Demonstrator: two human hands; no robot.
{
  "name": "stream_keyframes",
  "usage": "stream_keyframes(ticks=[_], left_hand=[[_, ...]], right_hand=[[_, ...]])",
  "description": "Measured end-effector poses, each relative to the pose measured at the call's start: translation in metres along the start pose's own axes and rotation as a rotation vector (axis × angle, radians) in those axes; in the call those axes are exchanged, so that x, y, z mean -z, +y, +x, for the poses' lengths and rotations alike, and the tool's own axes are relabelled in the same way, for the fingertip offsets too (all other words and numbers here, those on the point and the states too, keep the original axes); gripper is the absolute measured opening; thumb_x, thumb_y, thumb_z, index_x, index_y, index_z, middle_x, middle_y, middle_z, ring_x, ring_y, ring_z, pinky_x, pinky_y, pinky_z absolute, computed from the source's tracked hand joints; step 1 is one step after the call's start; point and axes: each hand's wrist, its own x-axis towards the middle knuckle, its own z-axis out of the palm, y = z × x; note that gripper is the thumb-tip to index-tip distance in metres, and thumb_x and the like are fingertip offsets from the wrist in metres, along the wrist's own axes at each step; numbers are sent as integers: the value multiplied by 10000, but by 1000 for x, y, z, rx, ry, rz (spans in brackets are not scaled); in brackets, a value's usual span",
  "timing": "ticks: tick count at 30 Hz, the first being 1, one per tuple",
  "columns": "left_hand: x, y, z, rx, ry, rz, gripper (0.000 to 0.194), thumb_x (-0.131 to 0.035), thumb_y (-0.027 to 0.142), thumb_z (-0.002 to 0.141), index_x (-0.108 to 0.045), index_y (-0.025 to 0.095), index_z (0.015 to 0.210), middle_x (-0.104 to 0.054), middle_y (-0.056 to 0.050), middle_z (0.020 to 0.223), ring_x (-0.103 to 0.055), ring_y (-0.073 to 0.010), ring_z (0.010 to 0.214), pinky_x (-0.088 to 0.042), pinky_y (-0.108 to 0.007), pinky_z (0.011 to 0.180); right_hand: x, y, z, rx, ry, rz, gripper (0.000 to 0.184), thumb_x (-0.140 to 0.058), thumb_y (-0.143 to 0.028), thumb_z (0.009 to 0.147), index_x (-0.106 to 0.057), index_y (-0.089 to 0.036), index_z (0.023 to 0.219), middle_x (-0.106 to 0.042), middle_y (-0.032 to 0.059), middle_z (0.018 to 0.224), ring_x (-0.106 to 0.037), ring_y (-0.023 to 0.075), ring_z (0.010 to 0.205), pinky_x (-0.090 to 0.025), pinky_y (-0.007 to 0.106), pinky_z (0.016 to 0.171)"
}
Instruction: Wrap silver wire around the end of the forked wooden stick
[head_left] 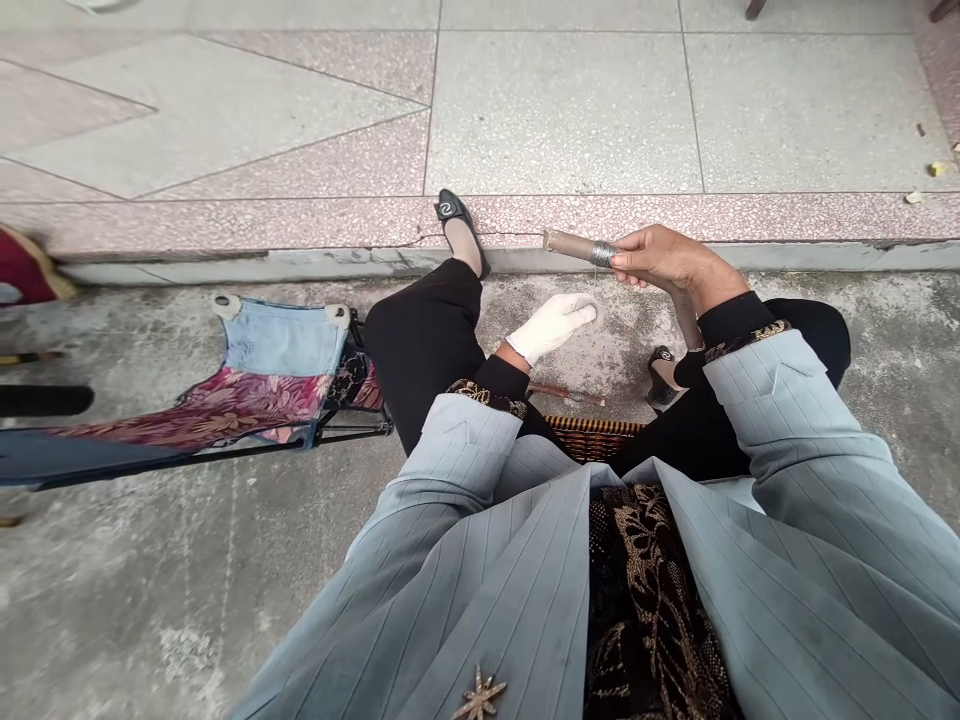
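Observation:
My right hand (656, 255), bare, is closed round one end of a short brownish stick (571, 245) held out level to the left. Silvery wire (603, 253) is wound in a tight coil about the stick, right beside my fingertips. From the coil a thin strand hangs down towards my left hand (559, 322). That hand wears a white glove and sits lower and to the left, its fingers closed at the strand's lower end. The glove hides how the strand runs between the fingers.
A folding chair (277, 335) with denim and floral cloth stands at the left. Below my hands are a wicker seat edge (592, 437) and a thin reddish-brown stick (568, 392) lying low. A raised step edge (337, 264) crosses in front, tiled beyond.

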Motion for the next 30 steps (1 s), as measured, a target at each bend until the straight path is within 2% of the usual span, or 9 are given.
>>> stream_keyframes(ticks=[5,10,12,15,18,22,25,27,30], left_hand=[[5,0,1,-19,31,312,285,-510,342,942,-639,148,779,-542,10,658,-465,-129,642,-365,-259,647],[6,-10,3,-24,39,653,296,-481,335,988,-686,155,874,-647,-36,776,-546,-167,712,-369,-276,683],[7,-11,3,-24,23,779,286,-486,335,990,-711,165,942,-683,-55,829,-578,-189,746,-364,-285,686],[10,-7,1,-50,-9,873,281,-492,328,980,-725,174,1001,-705,-72,872,-596,-208,766,-354,-297,678],[15,-2,-1,-125,-44,782,303,-473,332,976,-722,160,965,-688,-67,839,-578,-194,740,-364,-297,688],[22,-2,0,-99,-64,456,330,-483,391,960,-699,147,909,-650,-27,778,-544,-159,696,-398,-279,697],[23,-7,2,-42,-46,189,343,-572,466,917,-684,142,913,-671,-38,827,-566,-157,727,-436,-279,714],[21,-10,3,1,-5,40,344,-636,484,891,-670,143,914,-671,-52,825,-568,-152,711,-453,-283,705],[12,-14,4,75,41,-103,331,-623,478,920,-631,154,860,-598,-24,701,-512,-125,615,-432,-260,627]], right_hand=[[-1,6,6,-68,71,-123,361,-775,-494,823,-753,-166,970,-642,42,742,-524,147,640,-437,304,616],[-6,8,12,-153,91,-554,277,-730,-380,864,-787,-139,988,-676,79,785,-594,189,722,-436,328,670],[-8,10,14,-178,3,-717,259,-749,-352,847,-803,-156,1008,-699,82,803,-604,197,746,-422,323,661],[-12,13,14,-226,-285,-718,272,-798,-386,814,-814,-182,992,-704,58,745,-591,177,680,-421,310,637],[-13,14,13,-222,-538,-547,339,-824,-486,776,-811,-181,923,-666,21,656,-554,142,609,-428,296,637],[-9,9,8,-141,-661,-350,481,-817,-584,749,-816,-191,1027,-700,8,717,-555,124,627,-430,286,655],[-3,6,3,-64,-597,-255,507,-811,-584,756,-809,-230,1120,-706,-9,746,-558,123,652,-429,281,669],[1,6,0,-27,-492,-203,496,-814,-572,755,-807,-248,1129,-699,-17,752,-552,124,663,-428,279,673],[5,5,-2,9,-305,-111,482,-825,-560,740,-806,-244,1104,-682,-12,752,-548,134,679,-431,280,662]])
